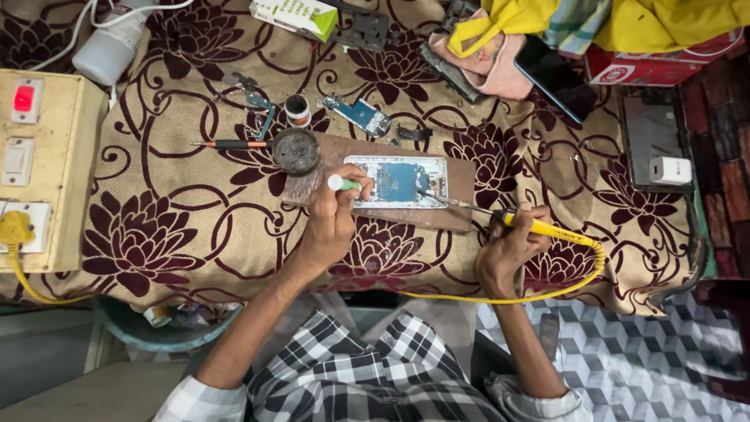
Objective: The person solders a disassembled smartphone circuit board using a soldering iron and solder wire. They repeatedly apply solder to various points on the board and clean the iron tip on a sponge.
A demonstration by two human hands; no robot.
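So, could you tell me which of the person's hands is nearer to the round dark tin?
Left. The left hand sits just below-right of the tin; the right hand is farther right, holding the yellow soldering iron.

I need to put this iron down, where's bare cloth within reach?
Bare cloth lies left of the wooden board, between it and the switch box. Another patch sits right of the board, before the dark phone. Behind the board is crowded: round tin, circuit piece, screwdriver.

Opened phone (397, 181), blue circuit board exposed, flat on brown wooden board (461, 195) near cloth-covered table's front edge. Yellow-handled soldering iron (539, 229), tip on phone's right end. Green-white tool (342, 184) at left end.
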